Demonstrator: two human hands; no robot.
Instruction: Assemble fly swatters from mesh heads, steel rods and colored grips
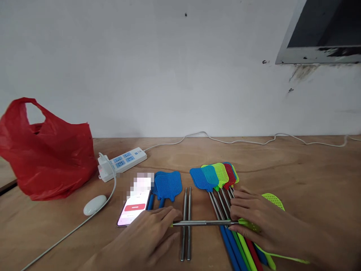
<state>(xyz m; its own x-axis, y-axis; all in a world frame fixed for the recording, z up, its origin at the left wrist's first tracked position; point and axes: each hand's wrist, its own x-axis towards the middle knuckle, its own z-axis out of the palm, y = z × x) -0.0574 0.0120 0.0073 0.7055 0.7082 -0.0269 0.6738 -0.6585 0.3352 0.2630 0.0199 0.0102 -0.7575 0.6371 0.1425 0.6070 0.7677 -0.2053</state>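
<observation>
Stretched level between my two hands is a yellow-green fly swatter [205,223] with a telescopic metal shaft. My left hand [149,233] closes around its left end, hiding most of the handle. My right hand [254,212] grips it where the shaft meets the yellow-green mesh head, which shows behind the fingers. Below the shaft, two loose metal rods [186,244] lie side by side on the table. Under and beside my right hand lies a fanned row of fly swatters [213,177] in blue, green, yellow-green and red. Blue swatter heads [168,185] with short blue stems lie beyond my left hand.
A lit phone [138,205] lies near my left hand on the wooden table [316,180]. Further left are a white power strip [128,161], a white oval device [95,205], a cable [64,237] and a red plastic bag [53,162]. A wall [180,82] rises behind.
</observation>
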